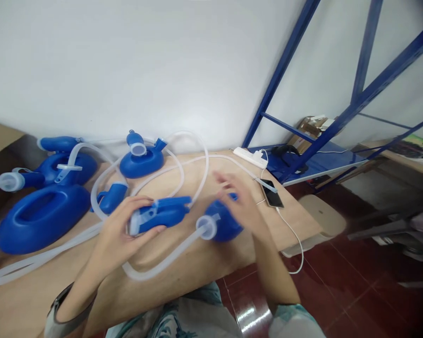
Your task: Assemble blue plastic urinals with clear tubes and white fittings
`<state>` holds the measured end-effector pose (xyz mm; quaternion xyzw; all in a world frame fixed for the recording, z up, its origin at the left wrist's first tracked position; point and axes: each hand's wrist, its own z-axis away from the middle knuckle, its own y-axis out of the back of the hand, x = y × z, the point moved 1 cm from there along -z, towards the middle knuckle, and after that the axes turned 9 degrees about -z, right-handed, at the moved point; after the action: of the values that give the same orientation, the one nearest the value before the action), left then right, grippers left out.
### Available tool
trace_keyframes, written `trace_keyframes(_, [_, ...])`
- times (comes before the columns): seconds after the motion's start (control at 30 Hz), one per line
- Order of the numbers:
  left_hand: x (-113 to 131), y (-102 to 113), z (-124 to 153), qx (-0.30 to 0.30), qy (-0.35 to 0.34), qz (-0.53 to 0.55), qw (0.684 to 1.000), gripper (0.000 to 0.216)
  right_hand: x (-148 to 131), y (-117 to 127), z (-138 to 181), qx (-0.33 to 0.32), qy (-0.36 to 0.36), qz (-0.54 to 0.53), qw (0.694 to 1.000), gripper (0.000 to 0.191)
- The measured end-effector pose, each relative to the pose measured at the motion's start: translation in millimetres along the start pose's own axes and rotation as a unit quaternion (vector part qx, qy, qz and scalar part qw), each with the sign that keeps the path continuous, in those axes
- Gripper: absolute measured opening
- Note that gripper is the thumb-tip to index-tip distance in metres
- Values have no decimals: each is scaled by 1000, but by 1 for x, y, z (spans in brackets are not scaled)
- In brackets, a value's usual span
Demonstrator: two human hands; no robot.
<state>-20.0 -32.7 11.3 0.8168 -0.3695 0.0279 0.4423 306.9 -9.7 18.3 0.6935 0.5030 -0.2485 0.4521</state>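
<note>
At centre frame the left hand [121, 225] grips a blue plastic fitting [162, 213] over the wooden table [204, 263]. The right hand [241, 206] — blurred, fingers spread wide — rests on a blue vessel [223, 225] whose clear tube [162, 263] loops below. A smartphone [272, 193] lies right of centre.

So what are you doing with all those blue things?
A person sits at a wooden table covered in blue plastic vessels and clear tubes. The left hand grips a blue piece. The right hand, blurred, rests on a blue vessel with a tube attached. More blue vessels lie to the left, a phone to the right.
</note>
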Motion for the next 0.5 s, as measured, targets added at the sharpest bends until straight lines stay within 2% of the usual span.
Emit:
trace_keyframes(0.03, [-8,3,5,20,41,-10,999,45,25,27,-6,78,-11,76,994,47])
trace_keyframes(0.1, [-25,8,20,39,112,-34,992,54,81,79,-14,158,-77,245,954,51])
trace_keyframes(0.13, [-33,9,29,38,138,-44,989,57,110,102,-17,156,-146,316,924,52])
trace_keyframes(0.2, [-46,10,50,25,170,-63,983,60,162,136,-17,74,-280,414,863,53])
trace_keyframes(0.23, [-51,10,61,20,179,-72,981,62,182,146,-16,34,-298,446,843,54])
trace_keyframes(0.27, [-55,9,71,17,190,-78,979,63,198,153,-14,5,-309,463,831,53])
trace_keyframes(0.33, [-60,7,89,29,217,-79,973,65,220,157,-10,-36,-325,462,824,53])
trace_keyframes(0.5, [-56,2,114,89,247,-74,962,56,243,145,-14,-61,-343,405,845,52])
